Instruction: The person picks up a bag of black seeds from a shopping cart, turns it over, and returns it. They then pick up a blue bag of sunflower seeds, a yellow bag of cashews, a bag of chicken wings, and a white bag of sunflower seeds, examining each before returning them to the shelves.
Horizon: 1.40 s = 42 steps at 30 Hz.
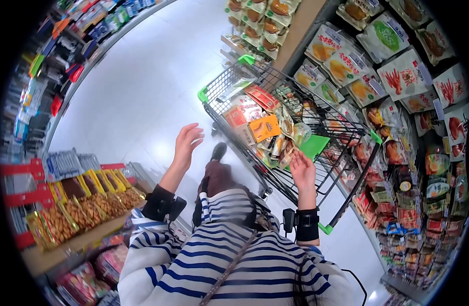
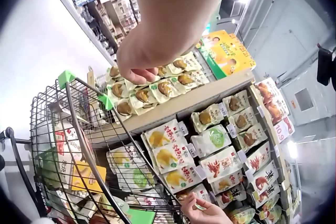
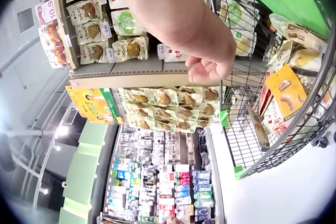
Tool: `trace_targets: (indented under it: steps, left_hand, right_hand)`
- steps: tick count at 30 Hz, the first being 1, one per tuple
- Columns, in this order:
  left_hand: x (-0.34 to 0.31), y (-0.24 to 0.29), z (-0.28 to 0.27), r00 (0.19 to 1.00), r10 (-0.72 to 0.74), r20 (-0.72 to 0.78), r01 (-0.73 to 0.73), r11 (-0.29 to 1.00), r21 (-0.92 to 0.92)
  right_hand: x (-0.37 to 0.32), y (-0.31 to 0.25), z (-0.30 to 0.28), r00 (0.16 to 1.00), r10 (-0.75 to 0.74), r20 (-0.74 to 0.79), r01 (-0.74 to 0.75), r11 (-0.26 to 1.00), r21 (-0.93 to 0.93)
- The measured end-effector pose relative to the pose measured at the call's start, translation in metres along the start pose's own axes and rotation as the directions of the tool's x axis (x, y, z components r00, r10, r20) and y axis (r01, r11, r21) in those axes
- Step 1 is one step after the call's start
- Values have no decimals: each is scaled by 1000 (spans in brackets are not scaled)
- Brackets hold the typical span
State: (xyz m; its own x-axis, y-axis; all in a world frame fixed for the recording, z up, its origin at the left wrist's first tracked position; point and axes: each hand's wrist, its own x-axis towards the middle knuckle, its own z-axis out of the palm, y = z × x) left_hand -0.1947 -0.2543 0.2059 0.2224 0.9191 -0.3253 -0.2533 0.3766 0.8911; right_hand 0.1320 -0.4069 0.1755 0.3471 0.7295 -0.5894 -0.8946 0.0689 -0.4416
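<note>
Green plastic caps the corners of the black wire shopping cart (image 1: 220, 121), which stands to the right of a person in a blue-striped top (image 1: 229, 252). From here I see the left hand (image 1: 186, 148) raised over the floor beside the cart, its fingers loosely bent; its grip is fairly wide and holds nothing I can make out. The right hand (image 1: 302, 171) is over the near part of the cart, palm partly up, fingers slightly curled, its grip relaxed. Its fingertips overlap the packets in view, so I cannot tell whether they touch any.

Inside the basket an orange packet (image 1: 264, 127) lies on top of a jumble of food packets (image 1: 238, 116), the lower ones covered and their printing hard to read. A green flap (image 1: 314, 146) sits nearer the handle. Hanging food bags (image 1: 346, 64) line the shelving on the right, partly behind the wires. In both wrist views a forearm blocks much of the scene. One shoe (image 1: 219, 151) shows; the other foot is hidden.
</note>
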Motion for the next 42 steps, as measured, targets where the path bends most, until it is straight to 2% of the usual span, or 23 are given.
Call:
trace_targets:
  steps: [7,16,22,25,26,30,33,34,37,38,41,42]
  left_hand:
    - [125,20,17,981,-129,145,108,984,143]
    - [256,20,57,924,-256,285,163,935,314]
    - [291,-22,90,809,-398,432,185,871,456]
    - [300,-47,105,765,-460,451,218,844,491]
    - [302,-57,112,782,-456,426,260,859,441]
    - [308,-82,134,735,-511,446,222,802,554]
    - [316,-105,145,748,-504,432,165,772,614]
    - [320,-117,148,768,-452,454,122,799,588]
    - [333,-150,155,785,-449,426,29,715,698]
    - [336,-162,158,817,-426,390,20,696,718]
    - [369,-244,135,850,-444,283,14,556,831]
    - [368,-251,139,864,-451,222,59,530,846]
  right_hand:
    - [58,19,8,977,-79,-199,93,994,61]
    - [96,47,33,923,-67,-379,156,965,209]
    - [88,49,29,880,-102,-464,256,925,282]
    - [81,48,22,865,-132,-484,303,907,294]
    - [80,48,19,858,-132,-497,317,897,308]
    - [77,42,16,838,-131,-530,339,886,316]
    - [83,38,4,851,-130,-509,330,887,324]
    - [85,35,3,850,-129,-511,325,891,316]
    - [90,24,4,855,-131,-502,323,892,316]
    - [91,22,3,848,-126,-516,322,895,310]
    - [95,17,-4,830,-93,-550,302,904,302]
    - [95,17,-7,837,-92,-540,295,907,302]
